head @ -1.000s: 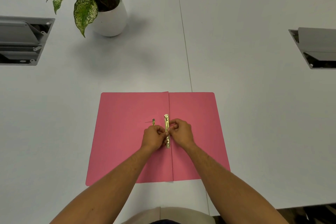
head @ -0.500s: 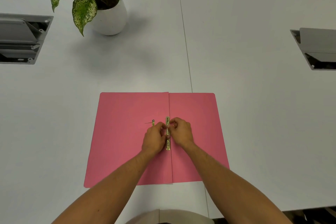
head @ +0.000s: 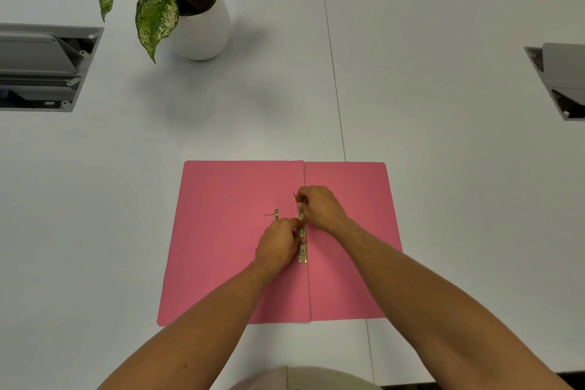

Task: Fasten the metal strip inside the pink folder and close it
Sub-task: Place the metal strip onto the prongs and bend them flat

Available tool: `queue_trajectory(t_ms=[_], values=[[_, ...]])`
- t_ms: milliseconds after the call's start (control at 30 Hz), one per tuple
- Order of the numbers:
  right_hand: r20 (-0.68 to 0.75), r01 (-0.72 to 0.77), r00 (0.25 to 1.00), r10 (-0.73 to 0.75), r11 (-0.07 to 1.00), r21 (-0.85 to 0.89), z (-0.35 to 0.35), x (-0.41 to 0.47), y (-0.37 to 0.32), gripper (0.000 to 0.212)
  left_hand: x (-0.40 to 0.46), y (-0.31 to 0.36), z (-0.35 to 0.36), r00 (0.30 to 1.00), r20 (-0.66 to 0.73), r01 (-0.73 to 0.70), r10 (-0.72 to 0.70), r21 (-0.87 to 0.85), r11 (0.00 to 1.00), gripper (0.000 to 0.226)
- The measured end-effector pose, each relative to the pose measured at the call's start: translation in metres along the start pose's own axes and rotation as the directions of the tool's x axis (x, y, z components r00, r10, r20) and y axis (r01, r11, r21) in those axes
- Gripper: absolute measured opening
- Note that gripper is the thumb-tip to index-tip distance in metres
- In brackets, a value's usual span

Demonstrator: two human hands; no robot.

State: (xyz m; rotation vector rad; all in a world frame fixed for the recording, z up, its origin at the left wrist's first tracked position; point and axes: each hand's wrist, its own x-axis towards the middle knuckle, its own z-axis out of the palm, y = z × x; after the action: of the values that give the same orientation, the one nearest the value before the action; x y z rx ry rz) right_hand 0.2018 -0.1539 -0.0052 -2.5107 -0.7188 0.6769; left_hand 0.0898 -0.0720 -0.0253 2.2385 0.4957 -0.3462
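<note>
A pink folder (head: 228,247) lies open flat on the white table, its fold running away from me. A brass metal strip (head: 303,253) lies along the fold. My left hand (head: 278,245) presses on the strip's middle from the left, fingers closed on it. My right hand (head: 319,207) pinches the strip's far end, where a thin prong (head: 295,197) stands up at a slant. A small brass slider piece (head: 276,214) lies loose on the left flap.
A potted plant in a white pot (head: 202,28) stands at the back left. Open grey cable boxes are set into the table at the left (head: 44,70) and right (head: 560,79). A seam (head: 332,73) splits the tabletop. The table's front edge is near my body.
My right hand has moved away from me along the strip to its far end, and a thin prong now sticks up there. My left hand has stayed on the strip's middle.
</note>
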Motion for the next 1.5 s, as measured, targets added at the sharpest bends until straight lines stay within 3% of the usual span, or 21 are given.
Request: queue_trajectory(t_ms=[133,400,700,900,1100,1500], values=[[-0.008,0.003,1.0,-0.003,1.0,-0.005,0.003,0.005,-0.001,0.007,0.002,-0.002,0.001,1.0,0.005,-0.003,0.003,0.048,0.999,0.02],[-0.133,-0.15,0.975,0.177,0.969,0.195,0.011,0.0,0.015,0.005,0.006,-0.003,-0.002,0.999,0.035,-0.004,0.001,0.101,0.995,0.012],[-0.132,-0.126,0.978,0.159,0.965,0.23,0.012,0.001,0.012,0.007,0.004,0.0,-0.001,0.999,0.031,0.018,-0.022,0.118,0.993,0.017],[-0.046,-0.012,0.999,0.014,0.999,0.044,0.005,0.005,0.005,0.009,0.005,0.001,-0.003,0.999,0.045,-0.005,-0.002,0.144,0.99,0.013],[0.006,0.037,0.999,-0.037,0.993,-0.108,0.0,0.01,-0.003,0.01,0.001,0.004,-0.006,0.995,0.046,-0.1,0.09,0.338,0.936,0.024],[-0.13,-0.13,0.98,0.153,0.977,0.168,0.011,0.006,0.006,0.013,-0.005,0.006,-0.009,0.987,0.095,-0.162,0.132,0.494,0.854,0.031]])
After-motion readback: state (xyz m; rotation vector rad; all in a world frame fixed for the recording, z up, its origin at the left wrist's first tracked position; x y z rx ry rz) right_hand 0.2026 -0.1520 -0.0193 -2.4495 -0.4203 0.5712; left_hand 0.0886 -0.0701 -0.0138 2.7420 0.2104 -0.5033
